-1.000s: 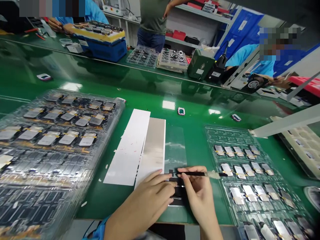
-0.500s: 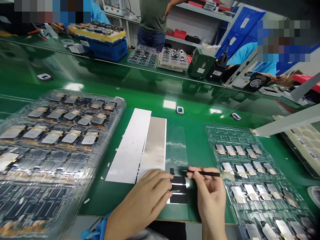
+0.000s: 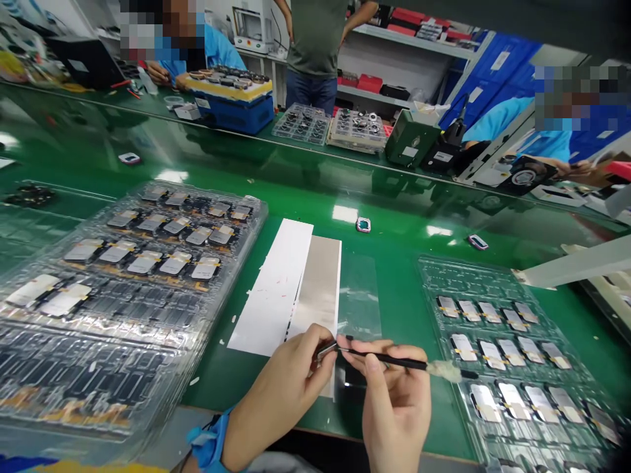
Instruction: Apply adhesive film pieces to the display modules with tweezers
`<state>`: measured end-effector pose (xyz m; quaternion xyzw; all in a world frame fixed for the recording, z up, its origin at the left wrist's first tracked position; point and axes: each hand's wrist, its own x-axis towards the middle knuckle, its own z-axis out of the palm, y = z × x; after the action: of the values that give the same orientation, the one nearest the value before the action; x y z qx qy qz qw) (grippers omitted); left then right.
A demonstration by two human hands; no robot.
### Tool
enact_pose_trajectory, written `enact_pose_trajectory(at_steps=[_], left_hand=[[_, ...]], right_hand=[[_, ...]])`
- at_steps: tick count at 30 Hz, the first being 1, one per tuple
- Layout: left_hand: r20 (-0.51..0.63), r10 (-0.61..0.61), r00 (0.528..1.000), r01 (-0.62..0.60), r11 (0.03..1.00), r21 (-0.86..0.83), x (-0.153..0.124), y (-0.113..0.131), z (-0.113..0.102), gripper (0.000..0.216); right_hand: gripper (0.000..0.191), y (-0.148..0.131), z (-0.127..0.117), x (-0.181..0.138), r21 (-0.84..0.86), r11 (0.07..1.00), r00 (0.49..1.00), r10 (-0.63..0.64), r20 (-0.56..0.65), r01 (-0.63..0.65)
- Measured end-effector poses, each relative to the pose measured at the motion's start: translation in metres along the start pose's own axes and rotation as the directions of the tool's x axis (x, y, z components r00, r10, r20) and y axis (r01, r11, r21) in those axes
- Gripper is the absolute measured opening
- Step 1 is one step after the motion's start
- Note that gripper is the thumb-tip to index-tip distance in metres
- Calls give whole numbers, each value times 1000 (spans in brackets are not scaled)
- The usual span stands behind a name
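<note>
My left hand (image 3: 290, 374) is closed, thumb and forefinger pinching a small flat piece with a shiny edge (image 3: 326, 351); its kind is mostly hidden. My right hand (image 3: 394, 387) grips a slim black tool with a thin metal tip (image 3: 399, 360) and a whitish wad near its back end. Its tip reaches to the piece in my left hand. A small black patch (image 3: 350, 337) shows by the right fingertips. Below the hands lies a clear film sheet (image 3: 359, 289), beside a grey-beige strip (image 3: 318, 282) and a white sheet (image 3: 271, 289).
Stacked clear trays (image 3: 197, 322) with silvery modules stand at left. Another clear tray (image 3: 438, 276) with silvery modules lies at right. Small framed parts (image 3: 363, 225) lie on the green bench. Across it are a blue box (image 3: 236, 112), part trays and several people.
Both hands have come together above the film. The left hand has lifted from the sheet and now pinches a small piece. The tool has tilted and its tip moved left; the view has shifted.
</note>
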<state>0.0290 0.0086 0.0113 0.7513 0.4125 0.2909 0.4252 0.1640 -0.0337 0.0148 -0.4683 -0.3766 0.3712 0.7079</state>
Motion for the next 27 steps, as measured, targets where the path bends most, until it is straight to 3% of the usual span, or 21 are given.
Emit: enact_pose_trajectory(at_steps=[3, 7, 14, 27], left_hand=[[-5, 40, 999, -40, 999, 31, 1, 1, -1, 13], [-103, 114, 988, -105, 990, 95, 1, -3, -1, 26], [-90, 62, 994, -51, 993, 110, 0, -7, 0, 44], [-42, -55, 998, 59, 995, 83, 0, 0, -2, 48]], right_hand=[[17, 1, 4, -3, -38, 996, 997, -77, 26, 78], [19, 0, 11, -5, -84, 982, 984, -174, -48, 170], [21, 4, 24, -3, -89, 936, 939, -345, -18, 342], [22, 13, 26, -2, -81, 947, 950, -309, 43, 312]])
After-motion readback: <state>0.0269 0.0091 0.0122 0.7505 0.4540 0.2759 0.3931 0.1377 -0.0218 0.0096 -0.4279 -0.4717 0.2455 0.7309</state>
